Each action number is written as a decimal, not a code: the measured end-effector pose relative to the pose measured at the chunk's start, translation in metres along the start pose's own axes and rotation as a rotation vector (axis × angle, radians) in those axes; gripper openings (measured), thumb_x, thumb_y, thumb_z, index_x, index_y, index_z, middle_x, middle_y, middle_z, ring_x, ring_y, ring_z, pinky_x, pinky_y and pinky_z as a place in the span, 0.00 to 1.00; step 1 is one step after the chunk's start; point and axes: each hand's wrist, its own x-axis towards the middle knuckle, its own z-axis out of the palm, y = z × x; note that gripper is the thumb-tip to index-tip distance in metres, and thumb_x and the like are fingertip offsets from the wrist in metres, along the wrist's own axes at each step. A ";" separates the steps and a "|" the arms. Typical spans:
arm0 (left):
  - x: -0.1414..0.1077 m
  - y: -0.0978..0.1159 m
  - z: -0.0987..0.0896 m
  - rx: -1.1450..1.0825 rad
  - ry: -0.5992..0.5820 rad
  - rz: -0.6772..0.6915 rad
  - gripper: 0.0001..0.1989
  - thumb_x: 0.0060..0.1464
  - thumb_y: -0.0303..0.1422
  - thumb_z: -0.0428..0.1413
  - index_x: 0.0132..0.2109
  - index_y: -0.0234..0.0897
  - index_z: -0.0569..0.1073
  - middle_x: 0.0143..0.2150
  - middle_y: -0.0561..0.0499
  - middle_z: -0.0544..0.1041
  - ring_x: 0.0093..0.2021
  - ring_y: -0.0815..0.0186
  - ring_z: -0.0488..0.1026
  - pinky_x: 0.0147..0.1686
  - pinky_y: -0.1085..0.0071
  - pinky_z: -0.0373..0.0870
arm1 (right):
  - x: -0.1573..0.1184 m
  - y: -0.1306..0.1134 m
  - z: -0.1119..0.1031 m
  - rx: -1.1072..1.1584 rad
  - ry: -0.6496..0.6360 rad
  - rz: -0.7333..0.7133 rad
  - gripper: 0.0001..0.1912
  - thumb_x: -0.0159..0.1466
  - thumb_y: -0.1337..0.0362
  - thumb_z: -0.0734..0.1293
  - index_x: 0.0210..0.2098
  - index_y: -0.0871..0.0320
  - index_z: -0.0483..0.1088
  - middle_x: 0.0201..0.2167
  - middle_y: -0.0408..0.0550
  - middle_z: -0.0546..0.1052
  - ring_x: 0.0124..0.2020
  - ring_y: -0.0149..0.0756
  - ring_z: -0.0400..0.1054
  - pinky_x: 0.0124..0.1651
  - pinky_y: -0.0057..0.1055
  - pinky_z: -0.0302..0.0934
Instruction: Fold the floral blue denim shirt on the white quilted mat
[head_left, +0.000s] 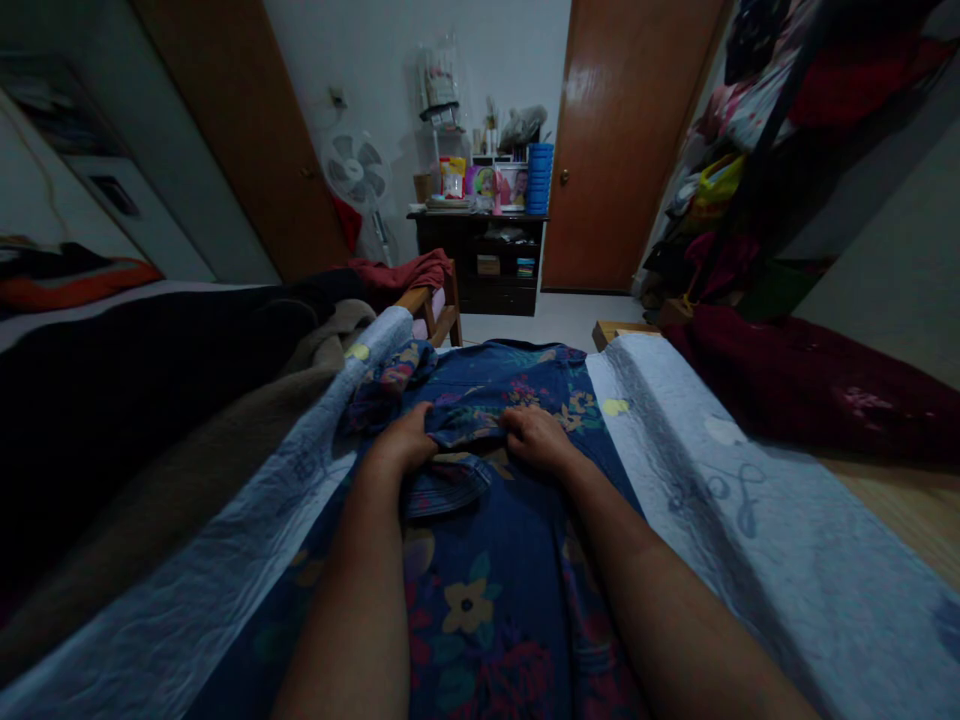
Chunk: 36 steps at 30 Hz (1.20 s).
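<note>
A dark blue garment with a flower print [480, 610] lies spread over a pale blue bed cover [720, 490]. Both my hands are on its upper part. My left hand [407, 438] grips a fold of the cloth, thumb on top and fingers hidden beneath. To the right, my right hand [534, 436] has its fingers curled on the other end of the same fold. Between and just below the hands is a curved, striped edge of the garment. A bunched part of the flowered cloth lies beyond my left hand.
Dark and brown blankets [187, 400] pile up at the left. A maroon cloth [817, 385] lies at the right. Beyond the bed stand a wooden chair [448, 310], a dark cabinet [476, 240] and a fan [356, 170]. Clothes hang at the upper right.
</note>
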 end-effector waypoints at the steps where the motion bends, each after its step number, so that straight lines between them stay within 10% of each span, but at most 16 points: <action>1: 0.001 0.000 0.000 -0.077 0.037 0.011 0.33 0.40 0.27 0.62 0.57 0.38 0.68 0.44 0.46 0.79 0.41 0.59 0.77 0.39 0.70 0.70 | 0.000 -0.001 0.000 0.017 0.015 0.005 0.15 0.59 0.71 0.62 0.44 0.54 0.73 0.38 0.48 0.77 0.39 0.39 0.67 0.42 0.31 0.54; 8: -0.002 0.006 -0.007 -0.503 0.062 0.135 0.30 0.42 0.24 0.56 0.56 0.34 0.69 0.30 0.55 0.75 0.28 0.67 0.73 0.31 0.74 0.69 | 0.001 -0.005 0.003 0.111 0.042 -0.052 0.14 0.60 0.66 0.66 0.47 0.54 0.72 0.39 0.48 0.74 0.40 0.38 0.66 0.44 0.30 0.56; 18: -0.010 0.011 -0.018 0.295 0.564 0.107 0.11 0.47 0.28 0.58 0.40 0.42 0.78 0.48 0.45 0.73 0.54 0.54 0.69 0.54 0.63 0.65 | 0.003 -0.003 0.008 0.135 0.046 -0.011 0.14 0.62 0.72 0.59 0.43 0.57 0.73 0.39 0.49 0.76 0.43 0.37 0.67 0.48 0.30 0.56; 29: -0.015 0.007 -0.027 0.280 0.095 -0.020 0.08 0.44 0.25 0.55 0.31 0.41 0.76 0.30 0.52 0.78 0.33 0.63 0.73 0.29 0.72 0.62 | 0.005 0.000 0.012 0.291 0.102 0.128 0.11 0.60 0.72 0.58 0.38 0.57 0.68 0.34 0.47 0.74 0.35 0.35 0.65 0.41 0.27 0.55; 36: -0.017 0.015 -0.028 0.246 0.388 0.168 0.17 0.44 0.20 0.50 0.38 0.41 0.77 0.38 0.49 0.80 0.41 0.59 0.75 0.41 0.69 0.67 | 0.007 0.004 0.012 0.367 0.136 0.147 0.10 0.58 0.71 0.56 0.36 0.56 0.66 0.34 0.47 0.73 0.35 0.36 0.64 0.41 0.29 0.55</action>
